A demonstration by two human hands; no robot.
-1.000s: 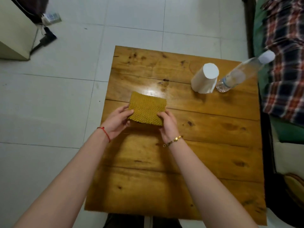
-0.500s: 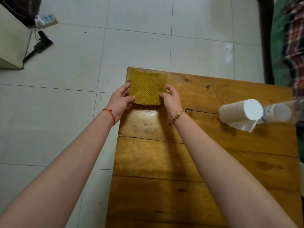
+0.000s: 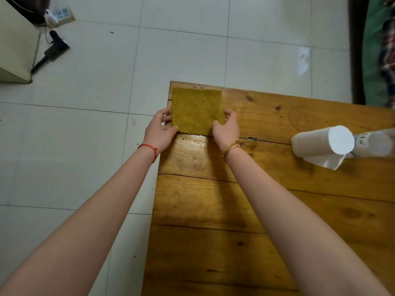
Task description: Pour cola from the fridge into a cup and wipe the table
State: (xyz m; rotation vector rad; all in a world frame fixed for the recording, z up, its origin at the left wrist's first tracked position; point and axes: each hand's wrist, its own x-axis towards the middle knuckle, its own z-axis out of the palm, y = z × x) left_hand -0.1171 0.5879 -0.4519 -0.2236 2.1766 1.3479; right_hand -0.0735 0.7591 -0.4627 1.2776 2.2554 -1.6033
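A yellow-brown textured cloth (image 3: pixel 195 110) lies flat on the far left corner of the wooden table (image 3: pixel 245 210). My left hand (image 3: pixel 161 131) pinches the cloth's near left edge, thumb on top. My right hand (image 3: pixel 226 130) grips its near right corner with curled fingers. A wet, shiny patch (image 3: pixel 192 142) shows on the wood just behind the cloth, toward me. No cup or cola shows in this view.
A white paper roll (image 3: pixel 320 142) with a loose sheet stands at the right, and a clear plastic bottle (image 3: pixel 376 144) right beside it. A black plug and power strip (image 3: pixel 59 13) lie on the tiled floor at top left beside a pale cabinet (image 3: pixel 15 45).
Both hands have pushed the cloth away from me, from the table's middle to its far left corner, leaving a wet streak. The view has shifted left.
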